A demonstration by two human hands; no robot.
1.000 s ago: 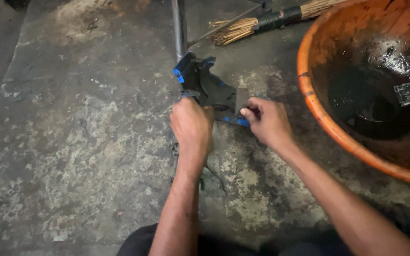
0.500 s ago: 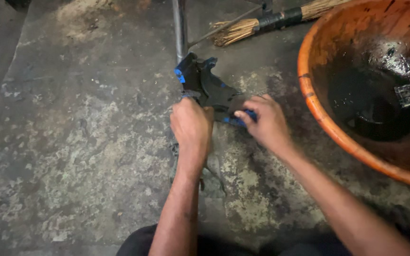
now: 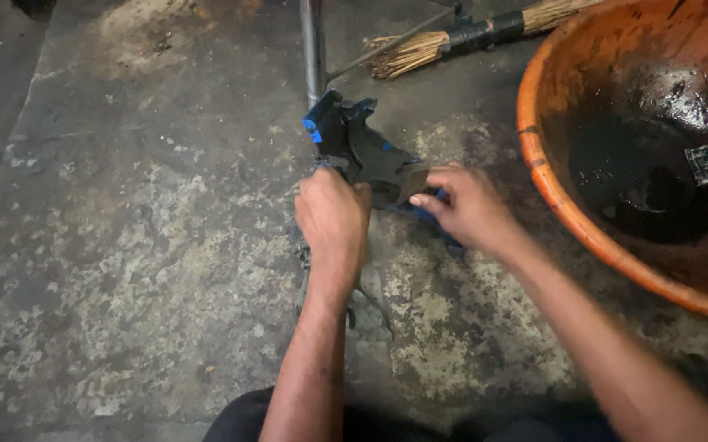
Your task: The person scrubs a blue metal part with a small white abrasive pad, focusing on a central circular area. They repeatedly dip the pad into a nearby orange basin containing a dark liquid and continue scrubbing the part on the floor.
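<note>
A: Grip first: where is the part?

B: The left hand [image 3: 331, 214] fists round the black-and-blue metal bracket [image 3: 362, 151] at twelve o'clock; the right hand [image 3: 467, 206] pinches a small pad [image 3: 414, 182] against it.

A: The person should probably brace firmly and rub evenly.

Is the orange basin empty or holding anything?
Not empty: the orange basin holds dark oily liquid, with a small square metal part lying in it.

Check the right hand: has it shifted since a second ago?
Yes, slightly. The right hand has slid a little rightward along the black and blue part, toward the orange basin; it's still on the part.
</note>
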